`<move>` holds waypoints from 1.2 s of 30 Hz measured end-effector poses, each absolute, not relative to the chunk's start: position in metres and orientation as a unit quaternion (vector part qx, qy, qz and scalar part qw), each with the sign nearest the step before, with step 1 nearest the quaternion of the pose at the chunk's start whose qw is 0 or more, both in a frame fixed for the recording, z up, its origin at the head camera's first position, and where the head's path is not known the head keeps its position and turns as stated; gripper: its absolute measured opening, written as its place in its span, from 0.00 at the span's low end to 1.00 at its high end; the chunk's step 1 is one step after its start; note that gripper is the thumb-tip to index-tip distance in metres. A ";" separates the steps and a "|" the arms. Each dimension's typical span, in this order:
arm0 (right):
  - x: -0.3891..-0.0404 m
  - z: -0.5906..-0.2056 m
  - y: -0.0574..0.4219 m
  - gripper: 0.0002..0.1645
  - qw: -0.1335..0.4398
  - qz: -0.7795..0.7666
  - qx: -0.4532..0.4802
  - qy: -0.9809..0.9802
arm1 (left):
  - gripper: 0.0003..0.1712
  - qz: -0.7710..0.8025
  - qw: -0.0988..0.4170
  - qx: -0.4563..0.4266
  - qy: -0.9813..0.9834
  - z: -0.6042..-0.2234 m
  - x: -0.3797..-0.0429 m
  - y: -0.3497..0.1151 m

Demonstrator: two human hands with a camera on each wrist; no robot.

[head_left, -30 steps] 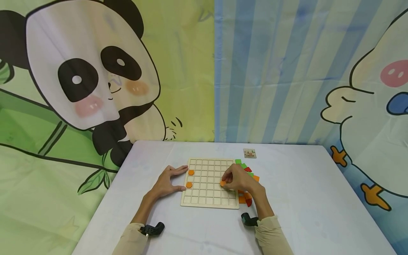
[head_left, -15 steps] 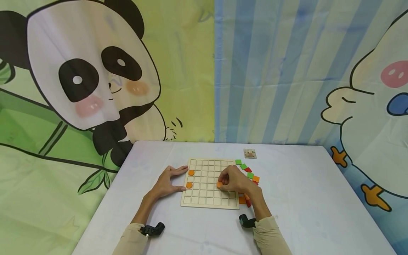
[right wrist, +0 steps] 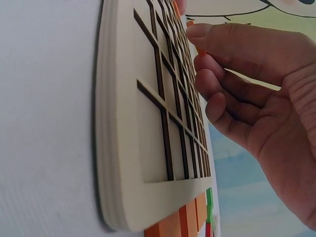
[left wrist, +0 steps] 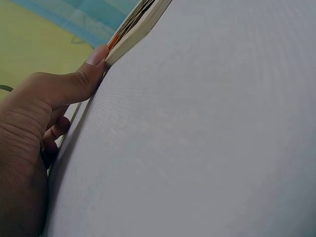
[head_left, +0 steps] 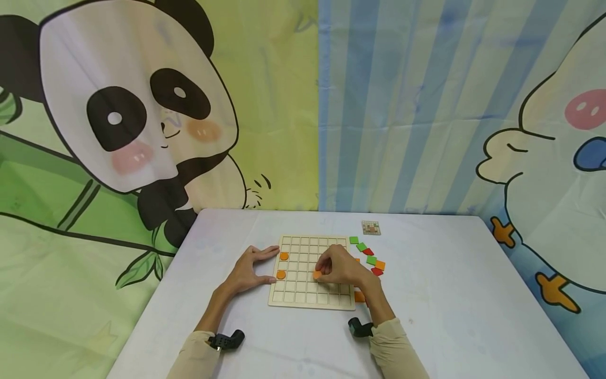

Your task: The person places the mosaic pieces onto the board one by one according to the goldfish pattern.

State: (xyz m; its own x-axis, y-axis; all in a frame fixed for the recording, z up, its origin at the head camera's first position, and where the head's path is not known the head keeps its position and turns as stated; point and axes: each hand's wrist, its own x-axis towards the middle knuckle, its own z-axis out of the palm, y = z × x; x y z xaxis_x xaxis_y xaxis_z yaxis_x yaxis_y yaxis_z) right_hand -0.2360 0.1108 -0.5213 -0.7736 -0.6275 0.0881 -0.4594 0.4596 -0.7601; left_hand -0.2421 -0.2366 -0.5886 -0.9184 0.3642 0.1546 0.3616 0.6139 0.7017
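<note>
A pale wooden grid board (head_left: pixel 303 300) lies on the white table. My left hand (head_left: pixel 247 272) rests at its left edge, fingers and thumb spread, with the thumb tip touching the rim in the left wrist view. Over the board's middle-right squares, my right hand (head_left: pixel 342 267) pinches a small orange piece (head_left: pixel 317 275) between thumb and fingers. In the right wrist view this orange piece (right wrist: pixel 200 50) shows partly behind the thumb, close over the grid. Two orange round pieces, an upper disc (head_left: pixel 284 256) and a lower disc (head_left: pixel 281 275), sit in the board's left column.
Along the board's right side lie loose pieces: a green square (head_left: pixel 354 240), a red piece (head_left: pixel 377 271), an orange square (head_left: pixel 380 266) and several others, some hidden by the right forearm. A small patterned card (head_left: pixel 371 228) lies beyond. Printed curtains hang behind the table.
My right hand has moved left across the board with the orange piece, uncovering more of the loose red and green pieces. My left hand has stayed at the board's edge.
</note>
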 end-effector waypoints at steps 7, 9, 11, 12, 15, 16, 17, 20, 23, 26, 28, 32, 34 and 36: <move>-0.235 -0.524 0.104 0.08 0.115 -0.407 -0.324 0.846 | 0.52 0.388 -0.002 0.205 0.898 -0.587 -0.241 -0.235; -0.235 -0.525 0.102 0.08 0.121 -0.408 -0.322 0.846 | 0.52 0.387 -0.003 0.206 0.899 -0.587 -0.240 -0.235; -0.234 -0.526 0.101 0.08 0.124 -0.407 -0.320 0.847 | 0.52 0.387 -0.003 0.207 0.899 -0.586 -0.240 -0.235; -0.234 -0.526 0.100 0.08 0.125 -0.406 -0.320 0.847 | 0.53 0.386 -0.003 0.206 0.899 -0.586 -0.240 -0.235; -0.233 -0.526 0.098 0.08 0.123 -0.407 -0.324 0.845 | 0.53 0.385 -0.001 0.205 0.900 -0.587 -0.241 -0.235; -0.233 -0.526 0.097 0.08 0.123 -0.405 -0.325 0.846 | 0.53 0.385 0.000 0.205 0.900 -0.588 -0.241 -0.235; -0.233 -0.526 0.096 0.08 0.123 -0.404 -0.326 0.846 | 0.53 0.386 0.001 0.204 0.900 -0.588 -0.241 -0.235; -0.234 -0.525 0.092 0.07 0.121 -0.398 -0.329 0.848 | 0.53 0.386 0.002 0.203 0.900 -0.588 -0.242 -0.236; -0.234 -0.525 0.088 0.07 0.121 -0.400 -0.333 0.845 | 0.52 0.386 -0.004 0.208 0.899 -0.588 -0.241 -0.235; -0.236 -0.528 0.085 0.07 0.123 -0.405 -0.339 0.840 | 0.51 0.388 -0.012 0.214 0.897 -0.588 -0.241 -0.234; -0.236 -0.528 0.083 0.06 0.122 -0.406 -0.346 0.837 | 0.51 0.390 -0.014 0.216 0.895 -0.588 -0.241 -0.234; -0.235 -0.528 0.078 0.07 0.124 -0.402 -0.346 0.839 | 0.51 0.392 -0.012 0.216 0.894 -0.588 -0.241 -0.234; -0.234 -0.528 0.076 0.07 0.126 -0.401 -0.342 0.841 | 0.51 0.392 -0.008 0.213 0.895 -0.587 -0.241 -0.235; -0.233 -0.527 0.073 0.07 0.131 -0.399 -0.336 0.843 | 0.52 0.390 -0.007 0.211 0.896 -0.587 -0.240 -0.235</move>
State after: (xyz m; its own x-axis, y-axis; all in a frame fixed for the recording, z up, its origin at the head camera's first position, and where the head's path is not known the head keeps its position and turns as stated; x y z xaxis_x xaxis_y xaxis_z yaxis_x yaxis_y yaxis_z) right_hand -0.2332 0.0733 -0.5271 -0.7398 -0.6711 0.0481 -0.4621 0.4548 -0.7613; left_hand -0.2404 -0.2352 -0.5871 -0.9109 0.3732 0.1764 0.3833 0.6065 0.6966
